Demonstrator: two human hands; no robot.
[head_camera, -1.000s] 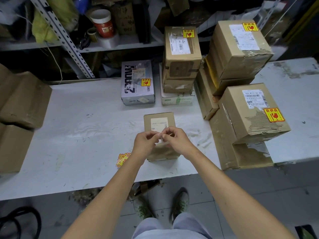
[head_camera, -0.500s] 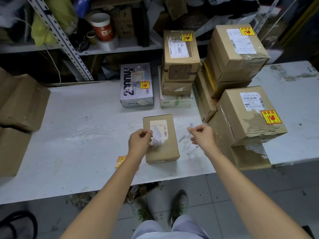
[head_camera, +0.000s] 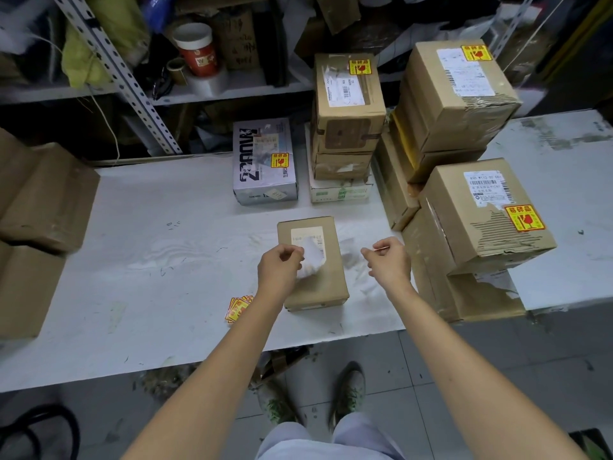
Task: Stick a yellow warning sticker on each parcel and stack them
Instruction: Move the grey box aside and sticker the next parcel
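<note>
Parcel (head_camera: 318, 287) lies flat on table (head_camera: 166, 244), long axis 12-to-6. Right hand (head_camera: 389, 262) pinches what looks like the sticker (head_camera: 381, 249), edge-on, just off parcel's 3 o'clock side; bare cardboard lies toward its 9. Left hand (head_camera: 278, 268) pinches white backing (head_camera: 311, 260) over parcel.

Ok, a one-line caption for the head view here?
Left hand holds white backing paper over the small parcel; right hand pinches a sticker beside stickered parcels.

The yellow sticker (head_camera: 525, 218) on the right parcel (head_camera: 454, 220) reads "易碎品".
</note>
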